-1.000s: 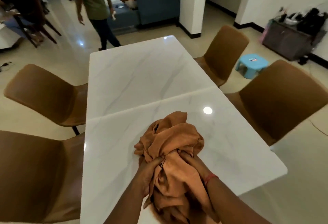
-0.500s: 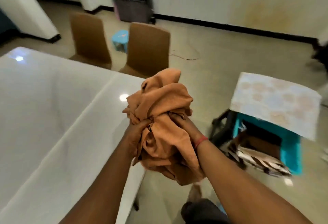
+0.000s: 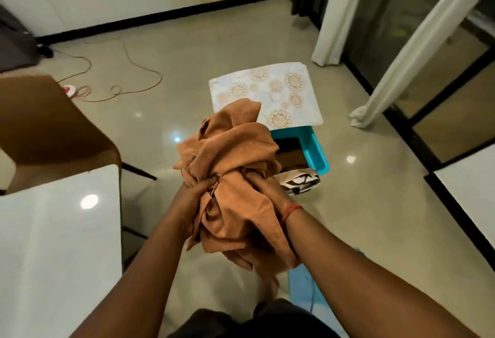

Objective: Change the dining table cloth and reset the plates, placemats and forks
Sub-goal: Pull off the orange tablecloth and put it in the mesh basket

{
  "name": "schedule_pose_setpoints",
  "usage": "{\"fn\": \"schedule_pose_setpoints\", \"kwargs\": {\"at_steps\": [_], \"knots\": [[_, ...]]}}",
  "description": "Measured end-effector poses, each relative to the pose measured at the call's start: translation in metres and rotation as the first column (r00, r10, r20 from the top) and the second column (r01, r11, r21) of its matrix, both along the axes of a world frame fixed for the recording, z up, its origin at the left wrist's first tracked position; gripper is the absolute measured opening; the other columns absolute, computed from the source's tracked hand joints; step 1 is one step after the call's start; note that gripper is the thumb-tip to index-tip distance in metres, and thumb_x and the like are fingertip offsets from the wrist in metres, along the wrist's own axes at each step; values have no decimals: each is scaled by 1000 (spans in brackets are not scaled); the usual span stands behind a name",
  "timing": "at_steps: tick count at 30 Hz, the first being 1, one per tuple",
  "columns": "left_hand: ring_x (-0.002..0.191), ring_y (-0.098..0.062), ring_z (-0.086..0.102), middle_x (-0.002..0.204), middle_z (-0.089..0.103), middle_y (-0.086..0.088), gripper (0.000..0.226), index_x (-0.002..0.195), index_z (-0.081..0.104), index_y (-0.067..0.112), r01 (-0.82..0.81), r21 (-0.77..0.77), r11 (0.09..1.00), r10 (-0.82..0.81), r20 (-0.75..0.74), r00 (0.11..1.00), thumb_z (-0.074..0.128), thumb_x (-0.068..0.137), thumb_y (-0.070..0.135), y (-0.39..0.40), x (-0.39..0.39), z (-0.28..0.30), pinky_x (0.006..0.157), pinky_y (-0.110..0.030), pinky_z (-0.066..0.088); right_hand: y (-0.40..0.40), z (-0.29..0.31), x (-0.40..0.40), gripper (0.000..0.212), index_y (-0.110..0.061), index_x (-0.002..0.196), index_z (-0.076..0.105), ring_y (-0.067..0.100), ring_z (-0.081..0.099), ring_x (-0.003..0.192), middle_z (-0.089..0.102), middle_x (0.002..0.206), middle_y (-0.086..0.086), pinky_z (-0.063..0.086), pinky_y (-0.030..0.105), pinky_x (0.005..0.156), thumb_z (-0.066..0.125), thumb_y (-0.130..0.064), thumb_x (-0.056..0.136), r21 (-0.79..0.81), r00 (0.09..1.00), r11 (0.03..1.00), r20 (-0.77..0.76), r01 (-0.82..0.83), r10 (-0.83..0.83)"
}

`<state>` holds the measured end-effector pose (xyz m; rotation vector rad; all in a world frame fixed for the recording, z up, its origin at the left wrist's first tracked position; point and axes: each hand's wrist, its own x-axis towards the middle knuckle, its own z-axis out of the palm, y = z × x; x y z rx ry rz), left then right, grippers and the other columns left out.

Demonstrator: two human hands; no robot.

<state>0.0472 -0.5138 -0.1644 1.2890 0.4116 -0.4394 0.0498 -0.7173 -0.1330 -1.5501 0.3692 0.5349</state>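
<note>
Orange bundled cloth (image 3: pixel 235 174), clamped in the grip of both left hand (image 3: pixel 193 198) and right hand (image 3: pixel 267 190), hides part of the teal bin (image 3: pixel 313 147).

Orange cloth (image 3: pixel 235 177) — bunched, held aloft

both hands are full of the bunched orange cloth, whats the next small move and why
Probably carry the orange cloth forward and lower it toward the teal bin on the floor. Left hand and right hand both grip it in the air, past the table edge.
</note>
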Motion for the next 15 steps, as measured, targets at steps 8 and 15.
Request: {"fn": "schedule_pose_setpoints", "kwargs": {"at_steps": [8,15], "knots": [[115,-32,65,129,66,-10,68,141,48,25,447,5,895,-445,-90,891,76,80,36,-88,36,0,100,-51,51,-79,-25,-47,38,-27,105,69,27,69,98,73,100,12,55,43,86,74,-53,79,117,927,921,-94,373,-363],[115,-23,66,132,61,0,71,137,43,37,736,-111,668,-741,-194,643,80,77,37,-172,26,-27,92,-40,55,-116,-33,-122,29,-33,121,58,-7,66,88,69,104,-12,48,7,69,65,-33,93,101,700,693,-100,714,-707]]}}
